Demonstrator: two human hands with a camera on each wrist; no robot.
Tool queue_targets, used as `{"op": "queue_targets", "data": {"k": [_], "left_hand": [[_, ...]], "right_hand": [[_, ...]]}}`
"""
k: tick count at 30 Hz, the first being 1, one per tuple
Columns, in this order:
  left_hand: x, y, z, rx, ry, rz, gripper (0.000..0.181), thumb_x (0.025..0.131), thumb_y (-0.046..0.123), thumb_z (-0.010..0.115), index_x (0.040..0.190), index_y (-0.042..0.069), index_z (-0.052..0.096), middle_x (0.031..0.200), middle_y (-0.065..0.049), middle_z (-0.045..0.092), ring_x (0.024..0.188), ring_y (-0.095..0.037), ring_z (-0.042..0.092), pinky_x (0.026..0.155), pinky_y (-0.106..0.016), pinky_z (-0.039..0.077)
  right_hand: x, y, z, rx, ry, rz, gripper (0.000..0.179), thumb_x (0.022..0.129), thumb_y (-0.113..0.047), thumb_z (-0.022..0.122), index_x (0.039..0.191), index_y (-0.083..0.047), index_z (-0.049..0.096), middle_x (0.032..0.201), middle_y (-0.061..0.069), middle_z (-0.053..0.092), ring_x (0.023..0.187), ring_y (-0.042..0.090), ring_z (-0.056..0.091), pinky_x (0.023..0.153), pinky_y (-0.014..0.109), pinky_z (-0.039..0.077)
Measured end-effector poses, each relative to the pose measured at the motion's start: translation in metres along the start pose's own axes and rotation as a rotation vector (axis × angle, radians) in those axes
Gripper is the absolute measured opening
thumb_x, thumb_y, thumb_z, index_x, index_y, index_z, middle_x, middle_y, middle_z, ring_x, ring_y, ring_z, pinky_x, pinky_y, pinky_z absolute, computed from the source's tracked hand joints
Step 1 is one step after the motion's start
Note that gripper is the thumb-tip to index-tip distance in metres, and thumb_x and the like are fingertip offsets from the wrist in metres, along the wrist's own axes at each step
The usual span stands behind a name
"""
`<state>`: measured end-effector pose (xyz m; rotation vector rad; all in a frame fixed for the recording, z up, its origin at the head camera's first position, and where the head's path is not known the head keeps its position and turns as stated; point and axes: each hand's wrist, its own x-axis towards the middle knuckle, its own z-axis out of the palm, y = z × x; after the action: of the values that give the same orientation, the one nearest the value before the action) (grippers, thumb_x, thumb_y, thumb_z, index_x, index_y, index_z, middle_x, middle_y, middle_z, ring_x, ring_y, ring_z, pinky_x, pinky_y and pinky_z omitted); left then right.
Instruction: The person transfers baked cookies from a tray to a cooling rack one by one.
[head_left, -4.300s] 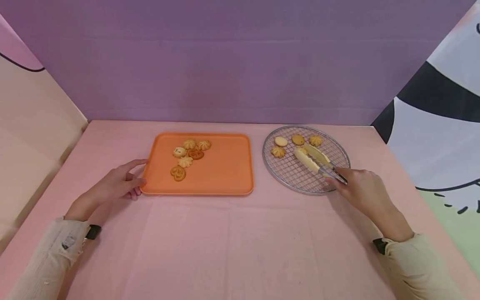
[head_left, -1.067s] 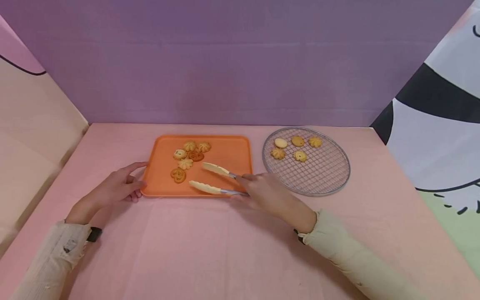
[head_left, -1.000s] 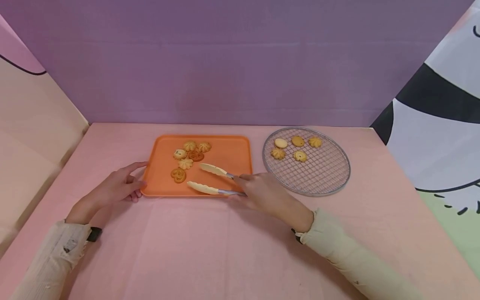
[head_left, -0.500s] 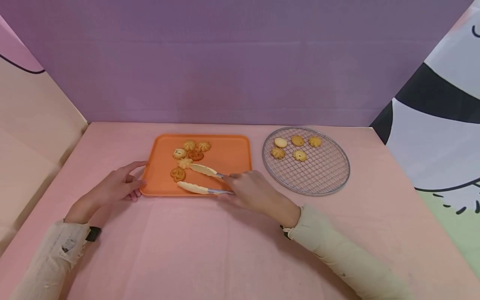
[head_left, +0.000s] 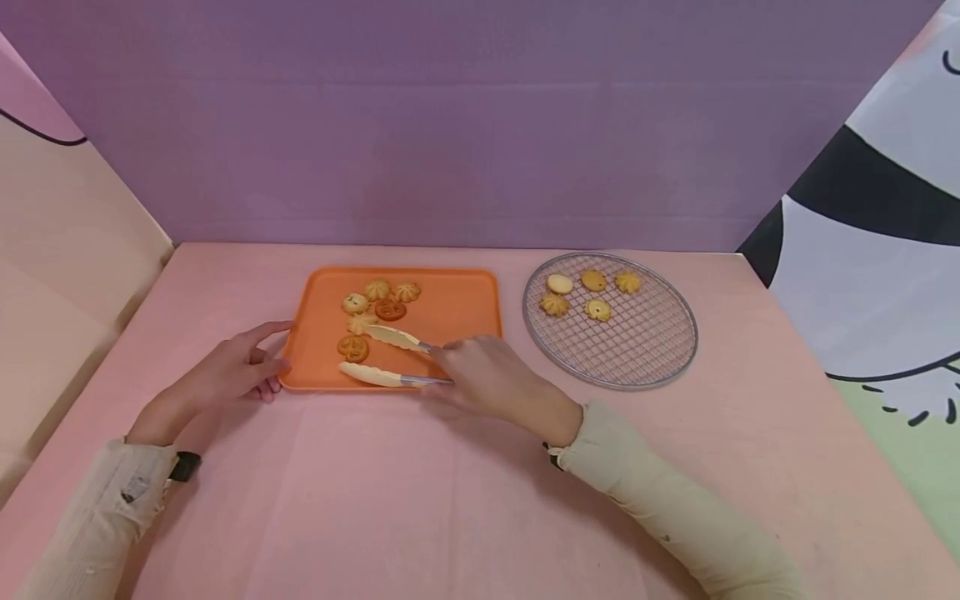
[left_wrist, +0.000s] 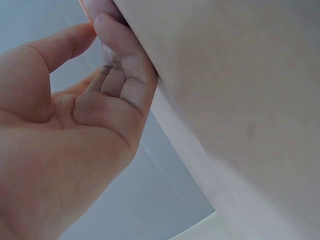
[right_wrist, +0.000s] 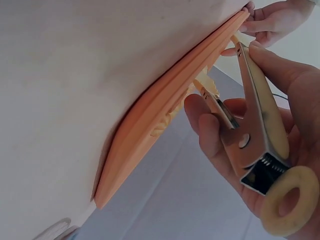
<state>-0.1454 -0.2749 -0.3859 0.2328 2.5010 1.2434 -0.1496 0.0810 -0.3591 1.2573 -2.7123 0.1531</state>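
Observation:
In the head view, my left hand (head_left: 217, 379) holds the orange tray (head_left: 450, 308) by its left edge, thumb near the front corner. My right hand (head_left: 498, 375) grips a pair of metal tongs (head_left: 371, 375) with cream-coloured tips, their arms spread apart over the tray. One tip touches a pale star-shaped cookie (head_left: 360, 323); the other lies just in front of a pretzel-shaped cookie (head_left: 352, 348). Behind them are a face cookie (head_left: 355, 303), a brown pretzel-shaped cookie (head_left: 390, 309) and two more star-shaped cookies (head_left: 378, 289). The right wrist view shows the tongs' hinge and ring (right_wrist: 292, 200).
To the right of the tray stands a round wire rack (head_left: 630, 350) bearing several cookies, among them a ring-like one (head_left: 598, 310) and a plain oval one (head_left: 559, 283). A pink cloth (head_left: 450, 500) covers the table, with a purple backdrop (head_left: 480, 125) behind.
My right hand has brought the tongs from the rack over the tray and on leftward. A ring-like cookie now shows on the rack. The pale star-shaped cookie has shifted slightly left. My left hand stays put.

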Motion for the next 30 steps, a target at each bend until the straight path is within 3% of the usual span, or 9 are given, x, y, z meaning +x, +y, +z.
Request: {"op": "queue_targets", "data": {"k": [6,21,28,30], "left_hand": [[0.001,-0.001,0.0,-0.004,-0.002,0.004,0.068,0.098,0.008,0.062,0.155,0.001,0.024,0.077,-0.01,0.064,0.065,-0.02,0.062,0.06,-0.031,0.059],[0.0,-0.001,0.001,0.024,0.007,0.005,0.068,0.098,0.008,0.061,0.155,0.002,0.025,0.076,-0.01,0.065,0.064,-0.021,0.062,0.059,-0.03,0.058],[0.001,-0.001,0.001,0.021,0.003,0.003,0.068,0.098,0.008,0.061,0.155,0.002,0.025,0.075,-0.009,0.064,0.064,-0.021,0.063,0.059,-0.03,0.058],[0.002,-0.001,0.002,0.022,0.003,0.002,0.068,0.098,0.008,0.061,0.155,0.002,0.025,0.075,-0.009,0.064,0.065,-0.021,0.063,0.06,-0.03,0.058]], "right_hand": [[0.004,-0.002,0.002,-0.008,-0.004,-0.002,0.044,0.089,-0.043,0.074,0.117,-0.009,0.07,0.069,-0.002,0.061,0.056,0.012,0.055,0.049,0.032,0.048],[0.011,-0.011,0.005,-0.055,-0.035,0.031,0.033,0.089,-0.043,0.074,0.082,-0.011,0.066,0.072,0.0,0.065,0.057,0.015,0.06,0.049,0.033,0.05],[0.013,-0.014,0.006,-0.106,-0.013,0.007,0.034,0.092,-0.04,0.072,0.107,-0.009,0.073,0.075,0.0,0.068,0.056,0.011,0.057,0.049,0.03,0.048],[0.014,-0.015,0.006,-0.107,0.003,-0.002,0.031,0.092,-0.037,0.072,0.105,-0.01,0.074,0.076,0.0,0.069,0.055,0.01,0.057,0.048,0.03,0.048]]}}
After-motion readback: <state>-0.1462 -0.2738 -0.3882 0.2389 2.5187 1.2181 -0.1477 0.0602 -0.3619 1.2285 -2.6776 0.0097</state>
